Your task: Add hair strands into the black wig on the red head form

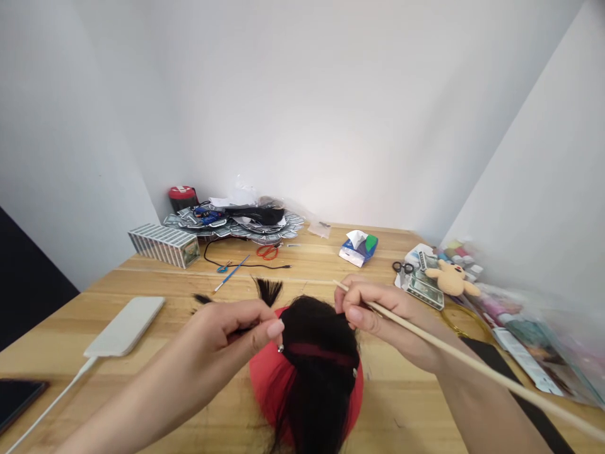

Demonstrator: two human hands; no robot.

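Observation:
A head form with a red surface (265,394) sits on the wooden table, covered by black hair (319,378) with a dark red band (316,354) across it. My left hand (239,331) pinches a lock of the hair, and a black tuft (268,291) sticks up beyond my fingers. My right hand (378,312) grips a long thin wooden stick (477,369), its tip reaching past my fingers toward the table's far side. The fingertips of my right hand touch the top of the hair. Small silver pins (280,348) show in the hair.
A white power bank with cable (123,326) and a dark phone (16,400) lie left. Farther off are a striped box (164,244), banknote-covered craft pile (234,222), red scissors (267,252), blue paintbrush (231,273), tissue pack (358,248), and plush toy (451,279). White walls bound the table.

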